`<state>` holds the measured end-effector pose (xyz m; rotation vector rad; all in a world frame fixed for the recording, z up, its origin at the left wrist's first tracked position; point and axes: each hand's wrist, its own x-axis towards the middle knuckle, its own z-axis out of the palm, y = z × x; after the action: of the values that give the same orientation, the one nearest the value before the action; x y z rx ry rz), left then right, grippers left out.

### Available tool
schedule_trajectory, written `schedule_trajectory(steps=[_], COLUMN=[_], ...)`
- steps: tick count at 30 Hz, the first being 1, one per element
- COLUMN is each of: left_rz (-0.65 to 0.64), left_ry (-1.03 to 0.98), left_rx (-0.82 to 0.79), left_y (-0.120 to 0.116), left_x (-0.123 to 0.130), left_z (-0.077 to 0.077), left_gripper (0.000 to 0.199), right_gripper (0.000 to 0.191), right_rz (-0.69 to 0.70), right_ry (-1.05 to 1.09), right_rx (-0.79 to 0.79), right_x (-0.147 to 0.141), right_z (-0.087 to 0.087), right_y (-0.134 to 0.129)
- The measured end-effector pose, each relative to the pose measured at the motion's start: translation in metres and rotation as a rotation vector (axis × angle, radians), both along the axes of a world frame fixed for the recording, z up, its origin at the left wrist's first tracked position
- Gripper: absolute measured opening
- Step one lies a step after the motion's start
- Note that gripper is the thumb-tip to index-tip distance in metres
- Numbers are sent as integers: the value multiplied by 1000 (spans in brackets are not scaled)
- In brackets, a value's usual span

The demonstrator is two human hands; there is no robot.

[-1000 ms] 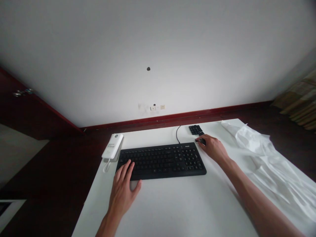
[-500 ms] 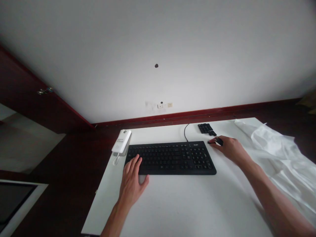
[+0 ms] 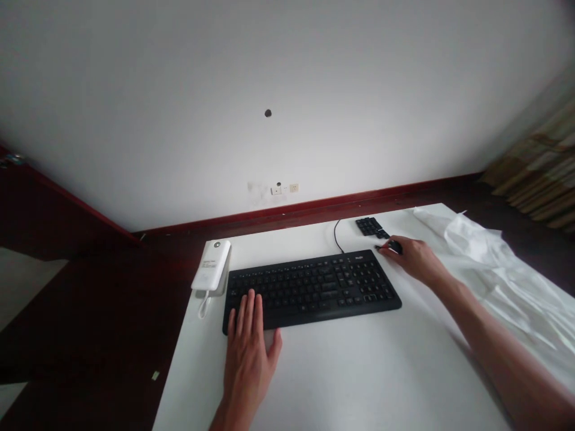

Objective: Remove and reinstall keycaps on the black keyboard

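A black keyboard (image 3: 309, 290) lies on the white table (image 3: 332, 371), turned slightly so that its right end sits farther from me. My left hand (image 3: 249, 353) rests flat over its lower left corner, fingers stretched across the keys and thumb on the table in front. Just past the keyboard's upper right corner, my right hand (image 3: 411, 257) pinches a small black object (image 3: 395, 246); its exact kind is not clear. Close beyond those fingers lies a small cluster of black keys (image 3: 369, 227).
Left of the keyboard lies a white power bank (image 3: 212, 265) with a short white cable loop (image 3: 204, 306). Crumpled white plastic sheeting (image 3: 480, 251) covers the table's right side. A black cord (image 3: 336, 234) runs from the keyboard over the far edge, towards the wall.
The view has turned to the right. The keyboard now sits at a greater slant. My left hand lies flatter with fingers straighter; my right hand keeps its pinch on the small black object.
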<state>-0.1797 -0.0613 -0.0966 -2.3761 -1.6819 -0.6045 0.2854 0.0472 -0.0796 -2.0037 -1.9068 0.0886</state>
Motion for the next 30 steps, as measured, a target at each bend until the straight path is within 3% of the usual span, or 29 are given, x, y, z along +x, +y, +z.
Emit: schedule_trajectory(steps=[4,12,21,30], left_rz=[11,54,13,-8], left_ry=[-31,-71,-97,-67], left_rx=[-8,-25,-40,-36], left_y=[-1,-1,0,-1], left_x=[3,10,6,2], left_z=[-2,-7,-7,-3], left_gripper=[82,81,84,82], right_gripper=[27,25,26,25], right_rz=[57,-26,-34,141], right_ry=[51,28,41,150], right_rx=[117,222,178,81], right_x=[-17,-22,-23,-21], right_z=[-3,-17,-14,-2], right_y=[-4,-7,-7,-7])
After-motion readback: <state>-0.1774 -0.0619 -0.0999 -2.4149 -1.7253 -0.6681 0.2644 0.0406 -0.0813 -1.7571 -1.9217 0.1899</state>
